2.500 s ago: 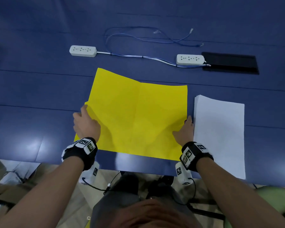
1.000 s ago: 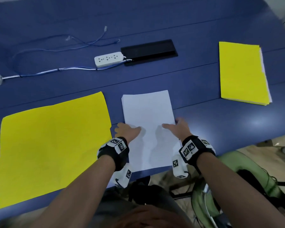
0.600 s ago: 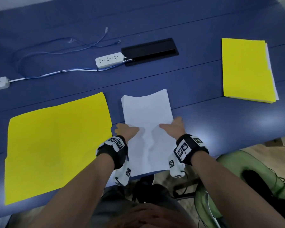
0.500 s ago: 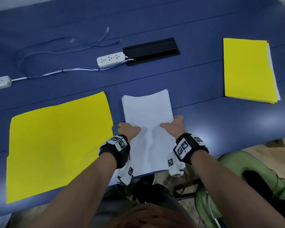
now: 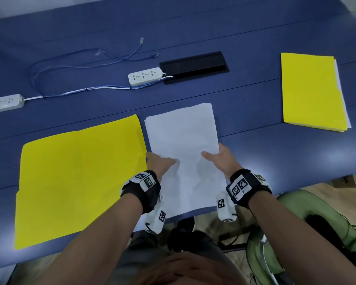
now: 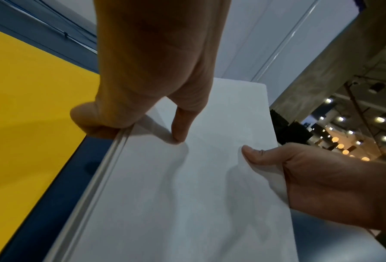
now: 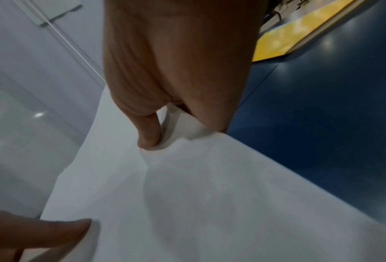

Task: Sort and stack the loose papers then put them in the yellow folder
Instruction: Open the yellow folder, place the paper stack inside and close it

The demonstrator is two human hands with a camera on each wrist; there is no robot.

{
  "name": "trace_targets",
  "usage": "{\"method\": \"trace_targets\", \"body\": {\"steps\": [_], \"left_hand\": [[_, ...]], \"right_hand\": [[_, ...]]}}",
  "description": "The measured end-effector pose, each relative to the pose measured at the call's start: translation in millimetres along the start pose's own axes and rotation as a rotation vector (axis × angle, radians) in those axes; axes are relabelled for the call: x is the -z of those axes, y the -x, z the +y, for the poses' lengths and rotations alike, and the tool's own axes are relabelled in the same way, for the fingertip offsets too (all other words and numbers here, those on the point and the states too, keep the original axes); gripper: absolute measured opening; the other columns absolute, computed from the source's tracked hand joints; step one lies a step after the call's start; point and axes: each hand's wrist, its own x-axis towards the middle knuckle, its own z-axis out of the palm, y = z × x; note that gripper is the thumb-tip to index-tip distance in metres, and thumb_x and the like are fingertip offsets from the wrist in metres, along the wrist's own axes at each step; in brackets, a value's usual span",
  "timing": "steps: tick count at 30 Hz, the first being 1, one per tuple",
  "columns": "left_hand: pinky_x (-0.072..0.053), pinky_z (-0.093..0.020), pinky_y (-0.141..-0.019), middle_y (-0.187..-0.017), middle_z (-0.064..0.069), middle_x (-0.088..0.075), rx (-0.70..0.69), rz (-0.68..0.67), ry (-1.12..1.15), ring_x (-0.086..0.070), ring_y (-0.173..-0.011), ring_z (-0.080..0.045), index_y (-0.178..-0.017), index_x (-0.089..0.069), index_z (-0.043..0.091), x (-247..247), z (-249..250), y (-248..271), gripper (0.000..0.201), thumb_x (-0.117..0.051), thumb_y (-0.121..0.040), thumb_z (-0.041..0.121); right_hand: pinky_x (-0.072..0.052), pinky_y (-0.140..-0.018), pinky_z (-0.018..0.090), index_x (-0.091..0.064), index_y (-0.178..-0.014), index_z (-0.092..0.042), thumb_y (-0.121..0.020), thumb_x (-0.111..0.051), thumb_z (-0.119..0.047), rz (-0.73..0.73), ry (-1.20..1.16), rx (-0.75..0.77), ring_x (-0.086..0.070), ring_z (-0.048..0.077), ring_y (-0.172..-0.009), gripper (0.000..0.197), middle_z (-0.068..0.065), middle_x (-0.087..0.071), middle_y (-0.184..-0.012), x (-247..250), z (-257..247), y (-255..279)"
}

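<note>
A stack of white papers [image 5: 183, 140] is raised a little off the blue table, its near end past the table edge. My left hand [image 5: 159, 163] grips its left edge, thumb on top and fingers underneath [image 6: 142, 106]. My right hand [image 5: 220, 159] grips the right edge the same way [image 7: 165, 113]. The stack [image 6: 187, 195] bows slightly between the thumbs; it also fills the right wrist view [image 7: 187, 195]. An open yellow folder [image 5: 78, 182] lies flat just left of the stack, also seen in the left wrist view [image 6: 30, 124].
A closed yellow folder [image 5: 312, 91] holding papers lies at the far right. Two white power strips [image 5: 146, 76] [image 5: 4, 102] with blue and white cables [image 5: 80, 62] and a black cable hatch [image 5: 194, 66] sit behind. A green chair [image 5: 296, 233] stands below the table edge.
Earlier both hands pressed on the open yellow folder. They then moved to the white stack, took hold of its side edges and lifted it slightly; it now bows between the thumbs.
</note>
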Motion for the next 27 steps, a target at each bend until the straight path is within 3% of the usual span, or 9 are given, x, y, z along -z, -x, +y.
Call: {"method": "trace_targets", "body": {"steps": [2,5,8,10,14,17,21,27], "left_hand": [[-0.05,-0.044,-0.098,-0.13,-0.009,-0.055,-0.128,0.046,0.031,-0.056,-0.118,-0.028,-0.133,-0.041,0.008,10.9,7.3,4.8,0.072,-0.082,-0.074,0.019],[-0.052,-0.038,-0.092,-0.118,0.0,-0.062,-0.396,0.084,0.033,-0.061,-0.107,-0.021,-0.12,-0.05,0.013,28.4,27.0,20.0,0.044,-0.074,-0.082,0.017],[-0.048,-0.027,-0.086,-0.114,0.008,-0.061,-0.573,0.092,0.106,-0.06,-0.103,-0.013,-0.122,-0.051,0.019,38.4,50.2,36.2,0.039,-0.067,-0.087,0.009],[-0.05,-0.028,-0.085,-0.112,0.008,-0.063,-0.641,0.103,0.18,-0.062,-0.102,-0.013,-0.12,-0.053,0.021,45.3,60.3,48.3,0.038,-0.066,-0.086,0.007],[-0.055,-0.034,-0.088,-0.112,0.0,-0.07,-0.676,0.099,0.318,-0.066,-0.103,-0.018,-0.118,-0.062,0.014,55.2,67.7,59.0,0.037,-0.068,-0.082,0.005],[-0.055,-0.036,-0.089,-0.114,0.0,-0.07,-0.659,0.052,0.281,-0.066,-0.105,-0.017,-0.121,-0.062,0.015,61.5,63.4,58.0,0.043,-0.069,-0.079,0.01],[-0.055,-0.045,-0.091,-0.114,-0.003,-0.07,-0.581,-0.012,0.148,-0.065,-0.105,-0.023,-0.12,-0.063,0.013,63.1,47.4,54.3,0.038,-0.07,-0.083,0.015],[-0.058,-0.042,-0.087,-0.109,0.001,-0.073,-0.555,-0.038,0.231,-0.069,-0.099,-0.018,-0.115,-0.067,0.014,68.1,42.8,56.5,0.037,-0.071,-0.079,0.019]], "right_hand": [[-0.053,-0.095,0.038,-0.061,-0.124,-0.021,-0.088,-0.069,-0.017,0.013,-0.018,0.06,-0.067,0.014,-0.107,0.037,-0.005,-0.07,-0.116,-1.6,-11.4,2.8],[-0.052,-0.096,0.038,-0.059,-0.125,-0.025,-0.089,-0.067,-0.017,0.068,-0.08,0.143,-0.065,0.013,-0.11,0.038,-0.007,-0.068,-0.119,-5.9,-34.1,10.1],[-0.053,-0.092,0.032,-0.058,-0.124,-0.02,-0.089,-0.065,-0.008,0.145,-0.143,0.23,-0.066,0.014,-0.107,0.037,-0.003,-0.068,-0.117,-10.4,-59.0,16.6],[-0.053,-0.089,0.03,-0.059,-0.124,-0.015,-0.088,-0.066,-0.007,0.187,-0.146,0.276,-0.066,0.014,-0.106,0.037,-0.001,-0.069,-0.115,-15.2,-73.5,24.0],[-0.055,-0.088,0.028,-0.06,-0.118,-0.012,-0.085,-0.071,-0.006,0.24,-0.213,0.332,-0.067,0.013,-0.101,0.035,0.0,-0.07,-0.11,-19.9,-96.5,37.4],[-0.056,-0.083,0.026,-0.06,-0.118,-0.011,-0.084,-0.07,-0.002,0.264,-0.222,0.368,-0.067,0.01,-0.097,0.036,0.0,-0.069,-0.107,-21.0,-98.0,42.9],[-0.057,-0.087,0.037,-0.063,-0.116,-0.007,-0.083,-0.071,-0.002,0.259,-0.193,0.318,-0.069,0.02,-0.1,0.035,0.004,-0.072,-0.107,-26.2,-78.9,43.9],[-0.057,-0.087,0.042,-0.065,-0.111,-0.007,-0.082,-0.069,0.001,0.275,-0.225,0.343,-0.07,0.023,-0.098,0.03,0.007,-0.073,-0.105,-26.9,-71.8,48.0]]}}
